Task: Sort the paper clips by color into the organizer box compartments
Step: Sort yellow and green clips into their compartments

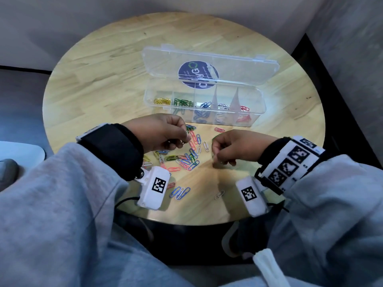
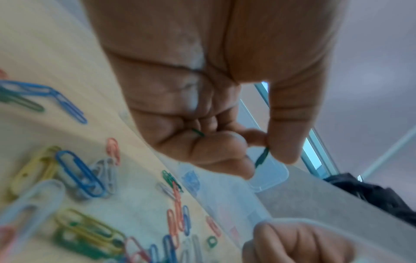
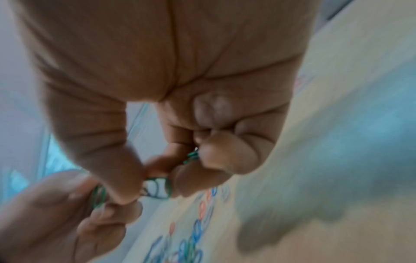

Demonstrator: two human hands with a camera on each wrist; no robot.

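Head view: the left hand (image 1: 159,131) and right hand (image 1: 234,147) hover curled over the loose clips (image 1: 186,156) on the table (image 1: 99,79); the open box (image 1: 204,106) lies just beyond, its compartments already holding yellow, green, blue, white and red, so drops stay short.
Left wrist view: thumb and forefinger pinch a green clip (image 2: 262,157); another green sliver sits in the palm, likely being gathered by colour.
Right wrist view: blurred; the fingers (image 3: 225,156) are closed on green clips (image 3: 157,188).
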